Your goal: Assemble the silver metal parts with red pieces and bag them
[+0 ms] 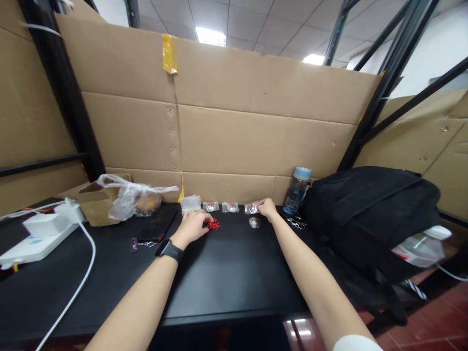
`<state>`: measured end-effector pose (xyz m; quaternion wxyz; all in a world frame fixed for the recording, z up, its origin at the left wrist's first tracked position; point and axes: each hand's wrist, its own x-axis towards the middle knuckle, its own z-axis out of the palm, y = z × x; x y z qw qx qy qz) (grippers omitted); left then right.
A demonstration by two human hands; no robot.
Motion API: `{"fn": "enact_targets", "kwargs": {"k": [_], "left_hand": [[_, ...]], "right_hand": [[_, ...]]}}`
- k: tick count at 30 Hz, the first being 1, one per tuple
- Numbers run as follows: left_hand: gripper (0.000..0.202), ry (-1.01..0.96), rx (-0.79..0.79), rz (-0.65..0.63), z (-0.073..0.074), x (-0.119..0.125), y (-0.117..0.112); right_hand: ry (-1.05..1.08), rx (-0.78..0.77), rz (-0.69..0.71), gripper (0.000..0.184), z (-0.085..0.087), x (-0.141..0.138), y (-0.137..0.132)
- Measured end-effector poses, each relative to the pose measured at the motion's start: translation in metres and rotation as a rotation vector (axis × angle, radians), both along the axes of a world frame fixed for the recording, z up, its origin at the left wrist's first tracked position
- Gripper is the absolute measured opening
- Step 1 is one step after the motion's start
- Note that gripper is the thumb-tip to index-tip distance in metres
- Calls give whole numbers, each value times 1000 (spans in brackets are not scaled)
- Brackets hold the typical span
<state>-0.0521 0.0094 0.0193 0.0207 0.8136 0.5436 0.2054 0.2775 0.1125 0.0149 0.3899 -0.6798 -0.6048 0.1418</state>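
Now left hand (192, 225) on red piece (212, 224), table (234, 278) mid-clear.

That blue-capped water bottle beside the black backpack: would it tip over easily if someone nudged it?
Probably, somewhat: the water bottle stands tall and narrow. It looks like clear plastic, so likely light unless full; its fill level is unclear. The backpack close beside it might stop a fall that way.

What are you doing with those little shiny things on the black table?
A person reaches across the black table. The left hand rests on a small red thing. The right hand touches one of the small clear packets lined up along the cardboard wall. A loose silvery piece lies nearby.
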Motion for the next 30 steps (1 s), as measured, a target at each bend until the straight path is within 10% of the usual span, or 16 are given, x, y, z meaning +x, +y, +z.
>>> {"fn": "enact_targets", "kwargs": {"k": [8,19,30], "left_hand": [[16,-37,61,-69,-3,8,6],[12,21,51,-7,-3,14,-1],[12,5,73,-76,-8,21,-1]], "right_hand": [[-92,19,20,18,-17,-12,13],[-233,-51,427,33,13,-15,-36],[-127,21,540,33,-15,12,-65]]}}
